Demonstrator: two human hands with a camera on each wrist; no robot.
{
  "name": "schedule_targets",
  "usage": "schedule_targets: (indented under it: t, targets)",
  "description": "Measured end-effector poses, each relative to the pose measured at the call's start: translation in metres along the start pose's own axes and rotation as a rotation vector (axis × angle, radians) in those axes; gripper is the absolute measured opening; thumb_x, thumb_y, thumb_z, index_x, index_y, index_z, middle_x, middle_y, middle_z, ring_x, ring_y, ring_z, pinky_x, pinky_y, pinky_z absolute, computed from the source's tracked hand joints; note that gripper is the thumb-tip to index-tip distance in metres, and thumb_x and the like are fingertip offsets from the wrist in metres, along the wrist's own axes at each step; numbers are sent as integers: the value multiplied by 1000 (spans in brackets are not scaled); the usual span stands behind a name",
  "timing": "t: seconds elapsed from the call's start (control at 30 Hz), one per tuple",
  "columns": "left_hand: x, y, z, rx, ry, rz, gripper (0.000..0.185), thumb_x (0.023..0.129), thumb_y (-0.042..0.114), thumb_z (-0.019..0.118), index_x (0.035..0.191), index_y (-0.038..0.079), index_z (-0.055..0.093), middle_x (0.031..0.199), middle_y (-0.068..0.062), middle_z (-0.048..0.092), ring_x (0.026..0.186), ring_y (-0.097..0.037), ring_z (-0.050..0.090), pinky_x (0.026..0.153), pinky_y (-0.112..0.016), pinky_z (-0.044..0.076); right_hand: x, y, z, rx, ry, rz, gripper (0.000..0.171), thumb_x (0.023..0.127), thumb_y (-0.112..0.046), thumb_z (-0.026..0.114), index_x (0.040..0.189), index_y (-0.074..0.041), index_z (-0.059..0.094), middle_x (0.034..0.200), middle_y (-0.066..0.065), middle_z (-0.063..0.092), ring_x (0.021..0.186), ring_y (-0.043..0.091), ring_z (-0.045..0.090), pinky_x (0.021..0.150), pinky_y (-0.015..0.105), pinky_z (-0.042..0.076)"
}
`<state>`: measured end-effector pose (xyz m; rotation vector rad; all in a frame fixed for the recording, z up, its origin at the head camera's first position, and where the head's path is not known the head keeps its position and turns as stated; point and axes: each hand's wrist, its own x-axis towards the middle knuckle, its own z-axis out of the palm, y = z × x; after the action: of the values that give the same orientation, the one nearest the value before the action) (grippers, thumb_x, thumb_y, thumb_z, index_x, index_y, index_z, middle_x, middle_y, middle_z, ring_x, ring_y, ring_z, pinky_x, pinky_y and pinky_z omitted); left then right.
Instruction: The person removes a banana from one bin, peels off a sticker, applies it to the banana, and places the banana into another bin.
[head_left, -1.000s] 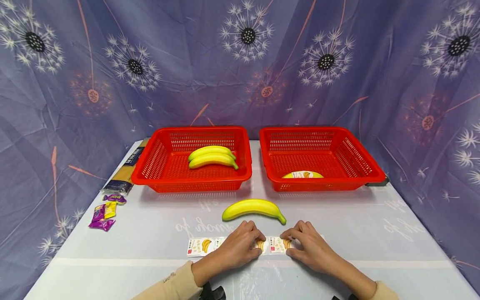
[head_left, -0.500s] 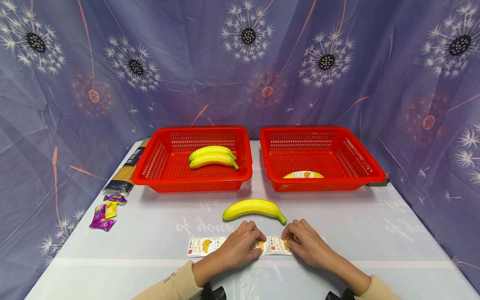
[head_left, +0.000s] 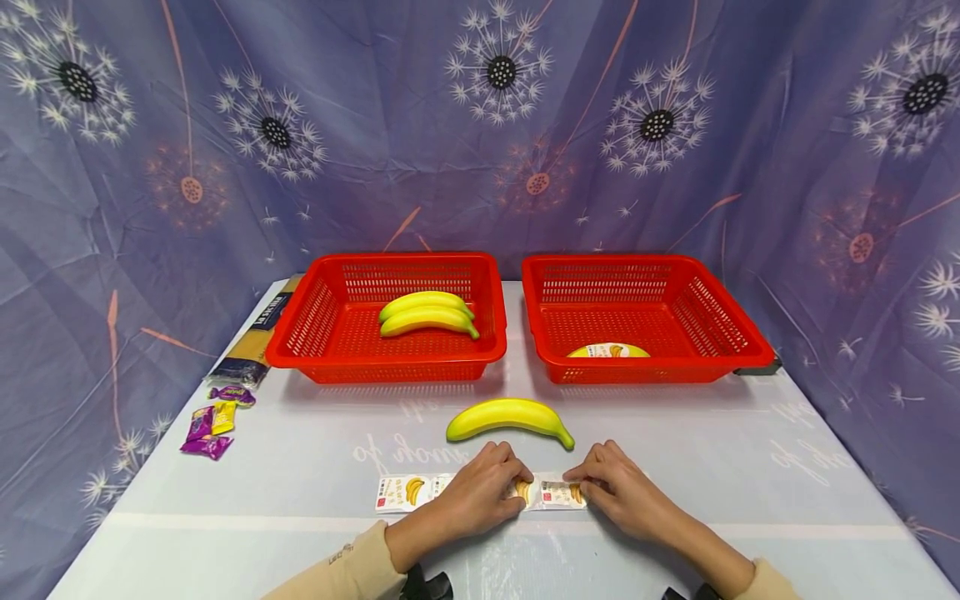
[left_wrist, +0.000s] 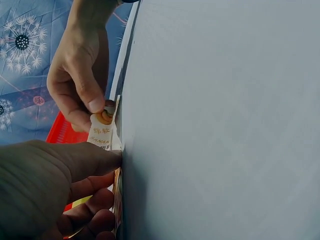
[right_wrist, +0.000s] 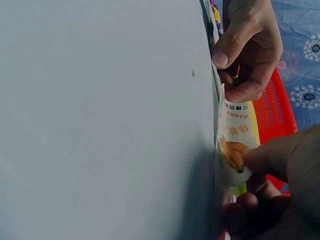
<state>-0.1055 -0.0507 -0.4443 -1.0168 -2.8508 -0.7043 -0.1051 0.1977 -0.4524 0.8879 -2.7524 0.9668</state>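
A strip of banana stickers point(head_left: 403, 493) lies across the white table. My left hand point(head_left: 483, 490) holds the strip down, thumb and index finger at its near and far edges. To its right, my right hand point(head_left: 626, 493) pinches one banana sticker point(right_wrist: 235, 125) between thumb and fingers. In the right wrist view this sticker stands partly raised off the strip, its end near the left hand still close to the backing. A yellow banana point(head_left: 510, 418) lies just beyond both hands. Part of the strip is hidden under the left hand.
Behind, a red basket point(head_left: 300, 363) on the left holds two bananas point(head_left: 427, 318). Another red basket point(head_left: 720, 367) on the right contains a banana with a sticker point(head_left: 609, 351). Wrapped candies point(head_left: 206, 447) and a brown packet point(head_left: 251, 346) lie at the left edge.
The right hand's fingers have shifted at the sticker, which now lifts from the strip where it lay flatter before. The left hand and the banana have stayed in place.
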Motion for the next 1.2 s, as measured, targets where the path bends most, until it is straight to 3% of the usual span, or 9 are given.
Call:
schedule_targets:
  t: [0.3, 0.63, 0.93, 1.07, 1.2]
  targets:
    - [-1, -1, 2, -16, 24, 12, 22, 76, 22, 73, 97, 18, 69, 86, 6, 53, 79, -2, 38, 65, -10, 31, -1, -4, 2, -54, -46, 187, 18, 75, -21, 77, 81, -31, 63, 76, -14, 44, 78, 1, 34, 64, 17, 32]
    - [-1, -2, 3, -8, 34, 25, 21, 76, 22, 73, 97, 18, 69, 85, 7, 51, 78, -2, 37, 64, -10, 30, -2, 2, 4, -1, 37, 138, 15, 76, -20, 76, 76, -28, 63, 73, -20, 51, 72, -3, 39, 62, 17, 38]
    - [-1, -2, 2, 3, 34, 24, 21, 77, 22, 73, 98, 17, 70, 86, 7, 52, 79, -3, 39, 67, -10, 32, 3, 1, -18, 152, 61, 276, 7, 82, -25, 71, 81, -23, 65, 72, -5, 48, 66, 1, 42, 57, 20, 38]
    - [-1, -4, -2, -70, 62, 2, 21, 77, 20, 72, 97, 15, 69, 85, 4, 54, 79, -3, 41, 69, -13, 35, 13, -5, -24, 111, 100, 239, 8, 80, -23, 73, 80, -24, 66, 72, -7, 51, 66, 1, 45, 58, 19, 39]
    - [3, -7, -12, -270, 100, -60, 24, 79, 21, 72, 100, 10, 67, 83, -1, 57, 77, -7, 48, 70, -16, 40, 23, -10, -24, 81, 124, 181, 11, 78, -19, 75, 79, -26, 66, 73, -11, 53, 67, -1, 47, 61, 19, 41]
